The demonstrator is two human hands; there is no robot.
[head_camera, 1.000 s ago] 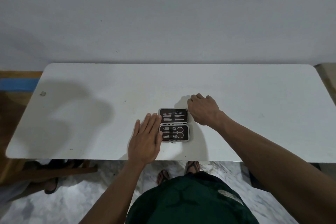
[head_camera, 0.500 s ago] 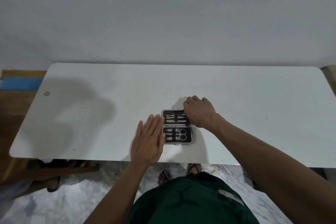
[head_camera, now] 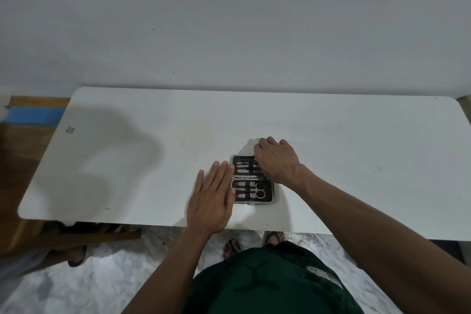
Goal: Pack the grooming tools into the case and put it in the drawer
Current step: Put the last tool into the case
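A small black grooming case [head_camera: 252,191] with a silver rim lies open flat on the white table [head_camera: 344,160], near its front edge. Scissors, clippers and several slim metal tools sit strapped in both halves. My left hand [head_camera: 212,199] lies flat, fingers apart, its fingertips against the case's left side. My right hand [head_camera: 276,159] covers the right part of the far half, fingers curled down over that half's far right edge; I cannot see whether they grip it.
A grey wall rises behind the table. A wooden bench or frame [head_camera: 84,236] stands under the table's left end, with someone's sandalled foot [head_camera: 76,255] beside it. My own feet in sandals [head_camera: 274,237] stand on marble floor below the front edge.
My right hand has slid left from beside the case onto the far half. My left hand and the case stay where they were.
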